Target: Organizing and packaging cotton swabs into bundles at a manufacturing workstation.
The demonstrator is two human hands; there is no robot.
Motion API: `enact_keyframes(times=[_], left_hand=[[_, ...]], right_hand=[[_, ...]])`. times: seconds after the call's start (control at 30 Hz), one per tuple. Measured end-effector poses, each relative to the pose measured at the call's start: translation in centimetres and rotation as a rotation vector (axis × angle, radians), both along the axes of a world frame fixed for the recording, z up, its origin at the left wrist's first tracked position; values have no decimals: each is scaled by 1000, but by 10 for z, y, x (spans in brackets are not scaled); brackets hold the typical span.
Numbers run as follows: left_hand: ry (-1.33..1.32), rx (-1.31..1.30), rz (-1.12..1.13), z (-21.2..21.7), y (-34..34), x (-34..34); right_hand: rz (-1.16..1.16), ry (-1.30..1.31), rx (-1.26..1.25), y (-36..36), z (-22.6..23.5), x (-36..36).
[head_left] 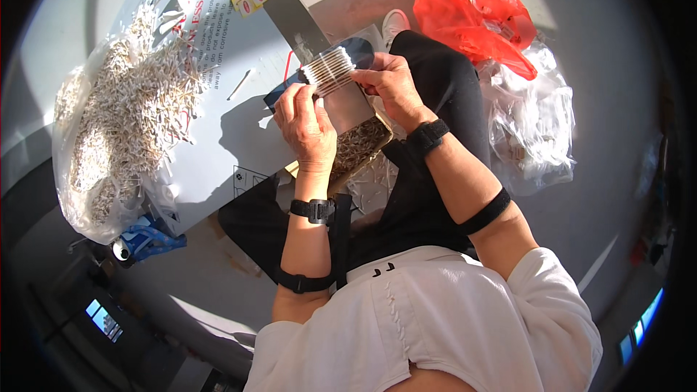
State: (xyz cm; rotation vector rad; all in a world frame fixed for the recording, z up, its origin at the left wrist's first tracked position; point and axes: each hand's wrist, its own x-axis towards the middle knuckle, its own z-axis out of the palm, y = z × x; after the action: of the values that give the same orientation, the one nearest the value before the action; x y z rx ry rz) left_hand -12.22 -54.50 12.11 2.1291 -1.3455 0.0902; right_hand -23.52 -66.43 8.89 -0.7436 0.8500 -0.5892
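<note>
Open box of loose brownish bits just below your hands, left hand partly blocking it; you've a flat row of thin white-tipped swabs pinched between left and right hand; crinkly clear bag of heaped swabs on smooth table, left; thin red bag far right
</note>
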Motion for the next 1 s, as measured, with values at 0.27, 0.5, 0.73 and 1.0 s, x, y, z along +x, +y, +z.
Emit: enact_keyframes(times=[0.27, 0.5, 0.73, 1.0], left_hand=[[115, -29, -106, 4, -21, 15], [177, 63, -228, 10, -43, 17], [99, 101, -225, 7, -47, 11], [57, 92, -238, 7, -47, 8]], right_hand=[[-36, 6, -13, -1, -5, -3], [-27, 57, -71, 2, 0, -1], [16, 120, -149, 1, 0, -1], [-11, 108, -183, 5, -6, 1]])
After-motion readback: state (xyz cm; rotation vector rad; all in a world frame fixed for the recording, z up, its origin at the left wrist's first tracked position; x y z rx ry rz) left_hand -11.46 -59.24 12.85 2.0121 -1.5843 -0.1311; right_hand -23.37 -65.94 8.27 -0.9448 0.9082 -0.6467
